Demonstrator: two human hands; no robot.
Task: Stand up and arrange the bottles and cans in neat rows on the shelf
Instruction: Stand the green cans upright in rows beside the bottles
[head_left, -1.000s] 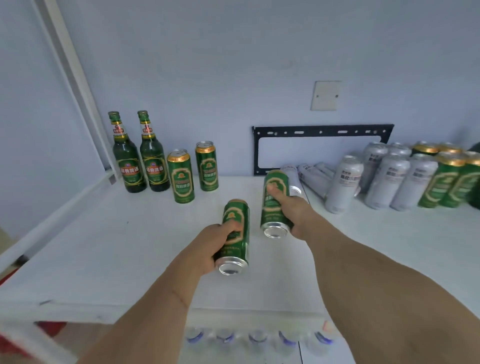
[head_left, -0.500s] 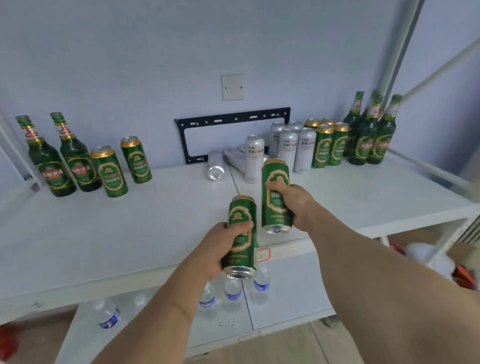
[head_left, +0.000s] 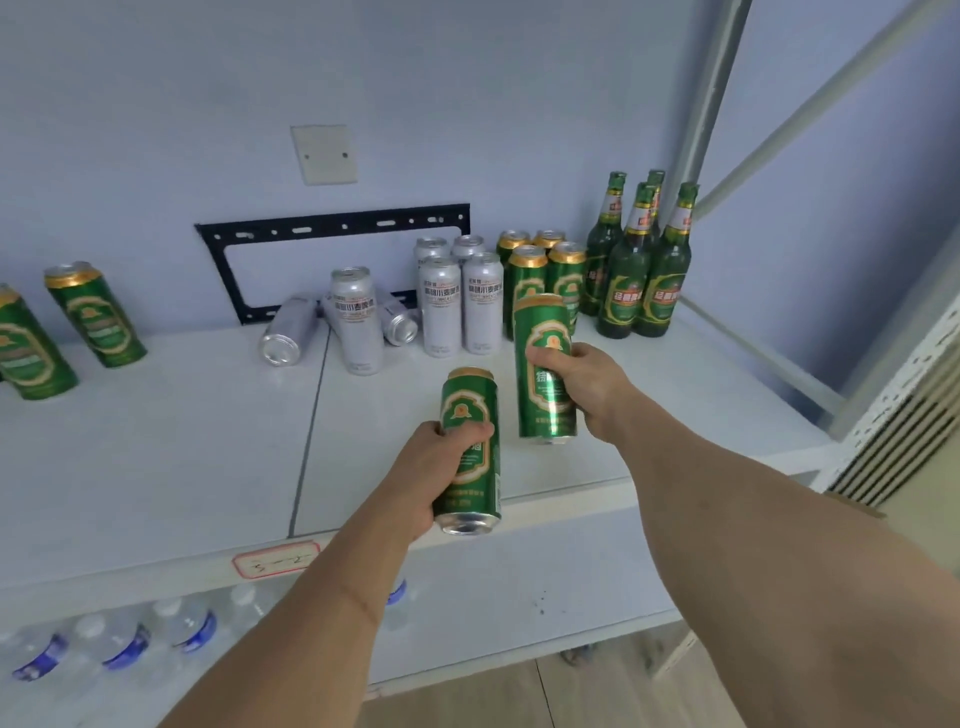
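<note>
The left hand (head_left: 439, 467) grips one green can (head_left: 470, 449) above the shelf (head_left: 156, 467) front edge; the right hand (head_left: 582, 384) grips another green can (head_left: 544, 364) upright, just before the standing cans.

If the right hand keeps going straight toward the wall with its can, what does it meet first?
Probably the standing green cans just behind the held can in the right hand; the silver cans stand slightly left. Depth is unclear.

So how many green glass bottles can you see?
4 green glass bottles stand at the shelf's back right corner: two in front, two behind. More may hide behind them.
</note>
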